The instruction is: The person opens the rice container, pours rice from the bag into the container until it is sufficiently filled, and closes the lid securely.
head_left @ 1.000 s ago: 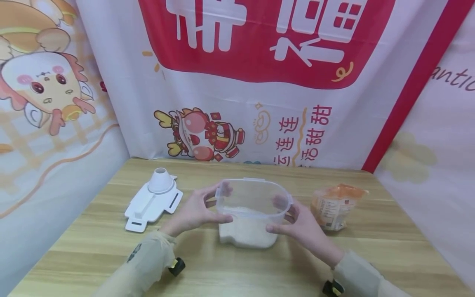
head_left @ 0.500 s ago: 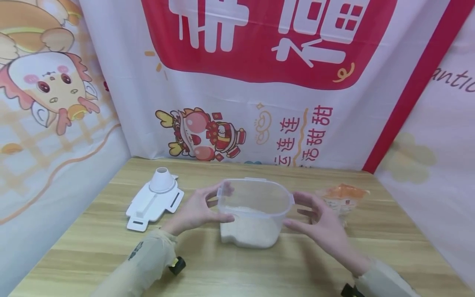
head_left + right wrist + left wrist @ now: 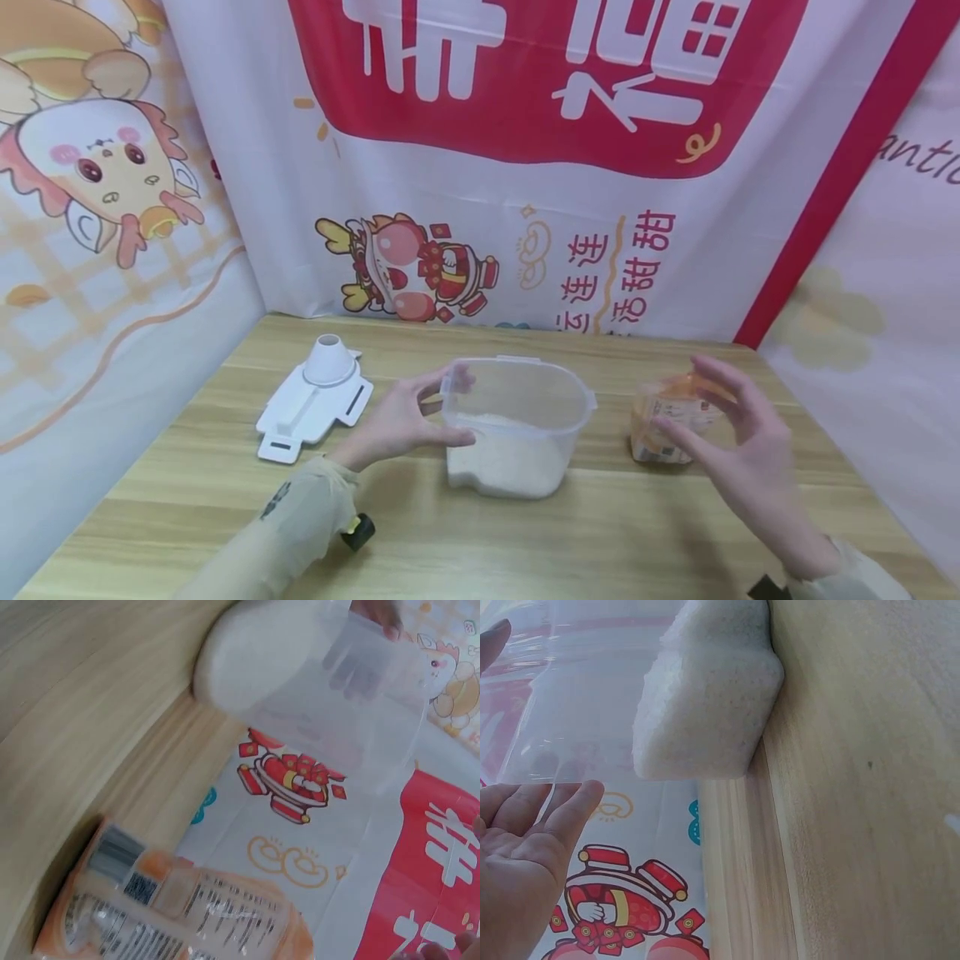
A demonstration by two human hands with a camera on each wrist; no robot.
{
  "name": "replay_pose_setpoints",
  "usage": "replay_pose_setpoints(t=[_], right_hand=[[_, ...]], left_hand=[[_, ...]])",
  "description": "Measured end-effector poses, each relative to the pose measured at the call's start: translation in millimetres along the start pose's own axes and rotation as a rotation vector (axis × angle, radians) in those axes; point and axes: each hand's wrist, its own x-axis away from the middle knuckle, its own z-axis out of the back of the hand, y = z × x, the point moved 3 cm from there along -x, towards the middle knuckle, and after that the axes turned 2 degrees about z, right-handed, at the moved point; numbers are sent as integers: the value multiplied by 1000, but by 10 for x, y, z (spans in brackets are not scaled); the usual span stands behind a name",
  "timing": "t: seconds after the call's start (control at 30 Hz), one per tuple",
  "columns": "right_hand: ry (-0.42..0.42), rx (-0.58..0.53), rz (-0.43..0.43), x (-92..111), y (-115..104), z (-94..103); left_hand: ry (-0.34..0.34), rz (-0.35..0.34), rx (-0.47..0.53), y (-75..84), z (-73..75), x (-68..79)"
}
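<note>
A clear plastic container (image 3: 517, 398) stands upright in the middle of the table in the head view, its lower part filled with white grains (image 3: 705, 712) that look like rice. My left hand (image 3: 408, 421) grips its left end, thumb at the front and fingers behind. Away from the container, my right hand (image 3: 750, 454) is spread, thumb apart from the fingers. It overlaps an orange and clear plastic bag (image 3: 660, 425) with a printed label in that view. The right wrist view has the bag (image 3: 180, 907) upright, its label turned toward the camera.
To the left lies a flat white plastic piece (image 3: 303, 417) with slotted tabs and a raised cone (image 3: 328, 362). The wooden table (image 3: 495, 550) meets a printed cloth (image 3: 262, 208) at the back, with more cloth on both sides.
My right hand has let go of the container and moved right to the orange bag. The left hand keeps its grip, and the container has stayed in place.
</note>
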Motion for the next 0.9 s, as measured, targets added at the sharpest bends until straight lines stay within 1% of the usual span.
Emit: replay_pose_setpoints(t=[0.13, 0.2, 0.33, 0.53, 0.8, 0.9], right_hand=[[81, 89, -99, 7, 90, 147], [99, 120, -149, 20, 141, 211], [53, 166, -213, 32, 236, 298], [-25, 184, -261, 33, 379, 336], [-94, 136, -380, 81, 573, 358], [-127, 125, -408, 118, 639, 376]], left_hand=[[-11, -13, 11, 4, 1, -14], [-18, -15, 19, 3, 1, -17], [-23, -12, 10, 2, 10, -22], [-17, -3, -25, -2, 27, -13], [-27, -4, -6, 14, 30, -11], [-32, -3, 0, 10, 22, -20]])
